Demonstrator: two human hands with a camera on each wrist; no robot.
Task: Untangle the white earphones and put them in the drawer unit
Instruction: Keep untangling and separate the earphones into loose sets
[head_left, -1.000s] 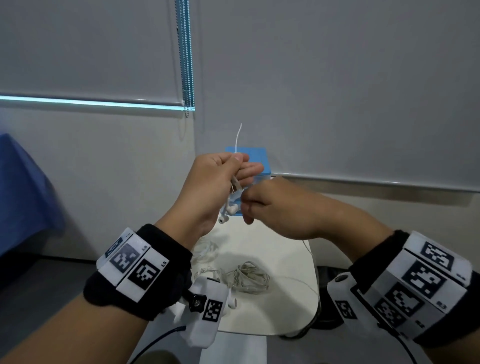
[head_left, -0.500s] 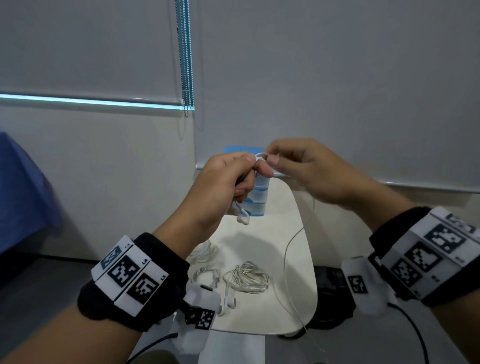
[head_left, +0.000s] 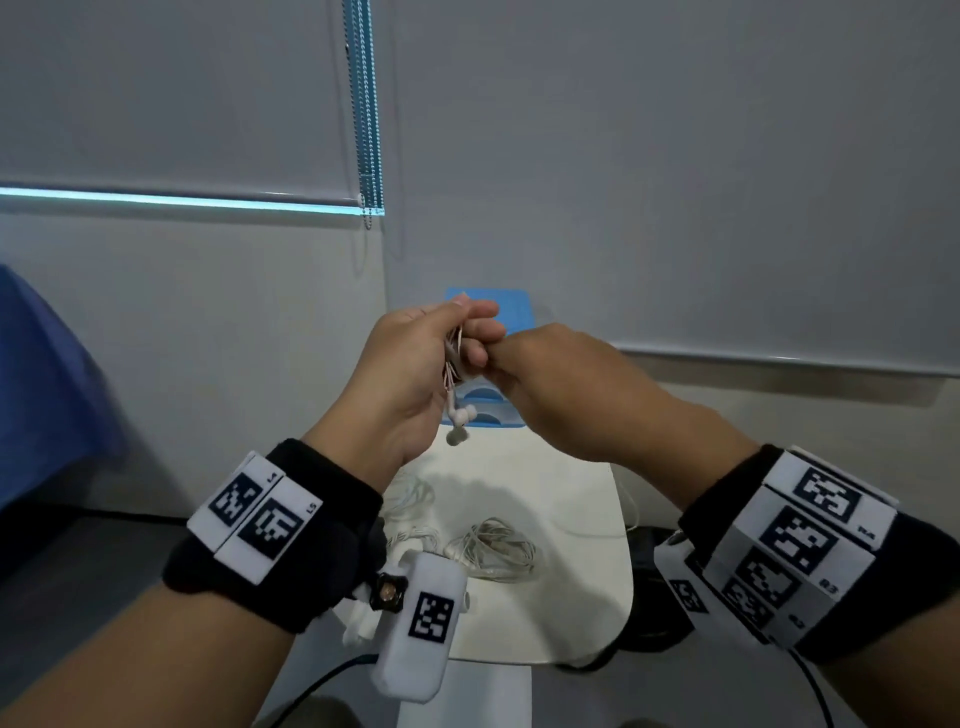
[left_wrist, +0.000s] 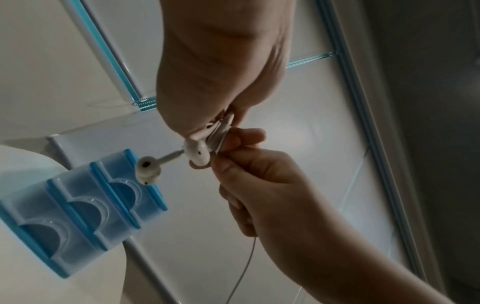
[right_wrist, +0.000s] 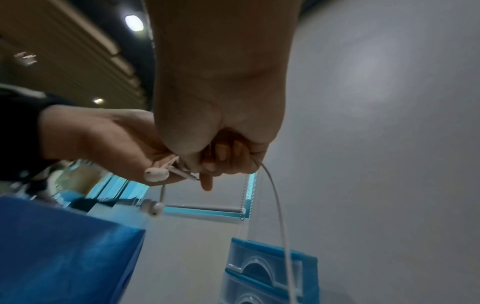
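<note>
Head view shows both hands raised in front of the blue drawer unit (head_left: 488, 312), working one set of white earphones (head_left: 457, 415). The left hand (head_left: 415, 374) has its fingers curled round gathered loops of cord, two earbuds dangling below it toward the unit. The right hand (head_left: 550, 384) pinches the loose cord just beside the left fingers, a strand trailing down. This looks like the coiling stage after untangling; next, wind in the trailing strand, then open a drawer on the unit, whose drawers look closed
</note>
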